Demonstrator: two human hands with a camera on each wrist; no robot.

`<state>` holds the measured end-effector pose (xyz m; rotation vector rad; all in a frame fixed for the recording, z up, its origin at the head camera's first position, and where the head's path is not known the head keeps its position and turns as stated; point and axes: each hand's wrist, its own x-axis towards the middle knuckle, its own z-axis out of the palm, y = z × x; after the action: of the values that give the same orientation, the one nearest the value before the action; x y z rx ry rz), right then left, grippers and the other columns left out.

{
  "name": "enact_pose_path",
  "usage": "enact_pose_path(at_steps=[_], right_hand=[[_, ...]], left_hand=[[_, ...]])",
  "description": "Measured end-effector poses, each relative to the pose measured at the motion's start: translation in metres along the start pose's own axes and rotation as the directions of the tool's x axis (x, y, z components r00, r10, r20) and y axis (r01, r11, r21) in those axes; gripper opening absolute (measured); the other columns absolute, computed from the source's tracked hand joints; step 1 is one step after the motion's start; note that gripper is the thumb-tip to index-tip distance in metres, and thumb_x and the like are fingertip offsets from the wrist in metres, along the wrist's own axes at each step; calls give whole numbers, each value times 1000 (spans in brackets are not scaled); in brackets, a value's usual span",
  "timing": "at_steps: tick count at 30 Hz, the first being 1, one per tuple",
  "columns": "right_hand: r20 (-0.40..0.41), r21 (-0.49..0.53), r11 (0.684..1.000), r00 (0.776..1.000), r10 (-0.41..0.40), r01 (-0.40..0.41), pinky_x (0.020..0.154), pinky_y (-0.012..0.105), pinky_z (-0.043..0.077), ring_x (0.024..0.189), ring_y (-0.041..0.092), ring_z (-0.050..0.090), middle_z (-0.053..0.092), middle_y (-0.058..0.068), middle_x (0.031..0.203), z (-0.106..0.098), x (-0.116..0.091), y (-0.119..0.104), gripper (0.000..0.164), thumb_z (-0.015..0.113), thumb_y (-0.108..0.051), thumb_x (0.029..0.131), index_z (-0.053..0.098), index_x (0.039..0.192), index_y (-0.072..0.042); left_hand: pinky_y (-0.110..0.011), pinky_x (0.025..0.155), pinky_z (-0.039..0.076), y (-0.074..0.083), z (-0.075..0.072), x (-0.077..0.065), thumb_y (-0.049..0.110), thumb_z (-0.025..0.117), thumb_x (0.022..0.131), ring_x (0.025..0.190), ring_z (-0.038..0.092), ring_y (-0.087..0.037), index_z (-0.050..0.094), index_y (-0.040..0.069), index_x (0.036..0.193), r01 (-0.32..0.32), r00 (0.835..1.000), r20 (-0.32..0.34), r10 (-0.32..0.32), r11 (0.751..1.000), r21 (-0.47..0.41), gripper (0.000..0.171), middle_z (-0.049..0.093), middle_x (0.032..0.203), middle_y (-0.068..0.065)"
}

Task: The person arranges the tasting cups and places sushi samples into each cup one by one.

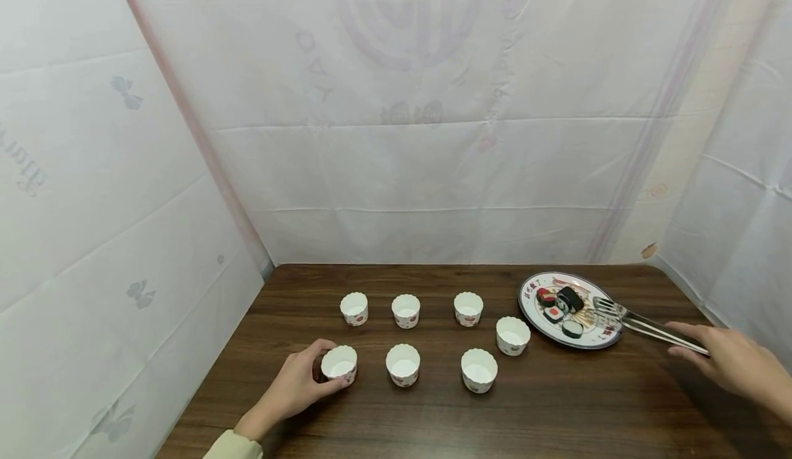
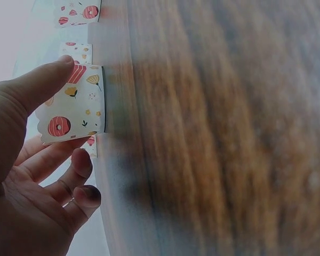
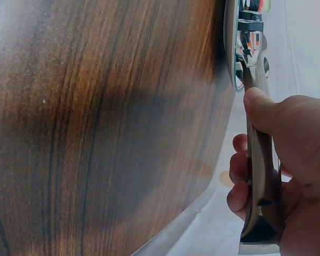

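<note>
In the head view my left hand (image 1: 295, 382) grips a white paper baking cup (image 1: 339, 364) with a scalloped rim, standing at the front left of the cup group. The left wrist view shows my thumb against the printed side of that cup (image 2: 77, 109). My right hand (image 1: 733, 359) holds metal serving tongs (image 1: 658, 332), fingers wrapped around the handle (image 3: 262, 186). The tongs' tips reach over the right part of a decorated plate (image 1: 594, 340). Several sushi pieces lie on it, including a dark one (image 1: 570, 299) and a round one (image 1: 572, 328); none is visibly between the tips.
Other baking cups stand in two loose rows: three behind (image 1: 355, 308), (image 1: 405, 310), (image 1: 468, 308), and more in front (image 1: 403, 365), (image 1: 479, 370). One cup (image 1: 513, 335) is close to the plate. The brown wooden table (image 1: 421, 431) meets pale hanging cloth (image 1: 445, 170) behind and at both sides.
</note>
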<state>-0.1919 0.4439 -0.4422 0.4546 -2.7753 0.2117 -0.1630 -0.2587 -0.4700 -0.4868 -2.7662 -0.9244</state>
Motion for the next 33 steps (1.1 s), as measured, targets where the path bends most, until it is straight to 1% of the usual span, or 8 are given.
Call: enact_pose_path(at_steps=[2,6,11,14,21,26,31,33], right_hand=[[-12,0,1000,1000,-5,5,52,58,48,73,37,68,73,22,96,-1,0,-1,45,85,-28,84,70,117,-2],[-19,-1,1000,1000,-11,11,51,57,47,71,34,67,73,20,94,-4,1,-2,44,84,-29,85,69,117,-3],[42,10,999,999,32,-32,49,55,45,70,29,63,71,17,90,-14,6,-3,45,80,-31,90,67,122,-3],[65,10,999,997,37,-38,50,54,46,70,27,62,71,17,89,-19,9,-4,46,79,-31,91,67,124,-1],[68,14,1000,997,23,-24,48,50,44,69,24,60,70,15,90,-26,13,-8,45,77,-33,93,67,126,-5],[21,20,1000,1000,-22,22,49,51,46,74,29,67,73,16,95,-28,17,-13,44,80,-33,90,69,124,-8],[0,10,998,998,-64,64,53,47,48,73,18,64,75,9,95,-35,28,-22,42,80,-31,90,71,124,-10],[17,17,997,997,-74,74,54,48,49,73,18,64,75,11,97,-39,33,-27,42,79,-32,91,71,125,-9]], left_hand=[[-23,67,47,0,0,0,34,92,77,75,55,-3,64,11,117,-3,1000,3,3,1000,-3,53,70,97,2],[-23,67,47,-2,0,1,35,92,77,74,54,-3,64,11,117,7,1000,4,-7,1000,0,55,70,99,2],[-22,63,46,-4,0,1,37,91,78,70,52,-2,64,10,119,34,999,22,-33,999,-24,56,69,98,1],[-22,63,46,-4,-1,1,37,91,79,70,53,-2,64,10,119,37,999,29,-36,999,-31,56,69,98,1],[-23,64,46,-2,-1,0,36,92,78,71,54,-2,64,10,120,47,998,30,-46,999,-25,57,70,100,1],[-23,64,46,-2,-1,0,36,92,77,70,52,-3,64,10,119,51,998,30,-50,999,-19,57,70,100,1],[-22,63,45,-2,-1,-1,35,92,77,69,51,-3,64,10,120,47,999,26,-47,999,-20,57,69,98,2],[-22,62,44,-2,-1,-1,35,92,78,67,50,-2,64,9,120,50,998,29,-50,998,-23,57,68,94,2]])
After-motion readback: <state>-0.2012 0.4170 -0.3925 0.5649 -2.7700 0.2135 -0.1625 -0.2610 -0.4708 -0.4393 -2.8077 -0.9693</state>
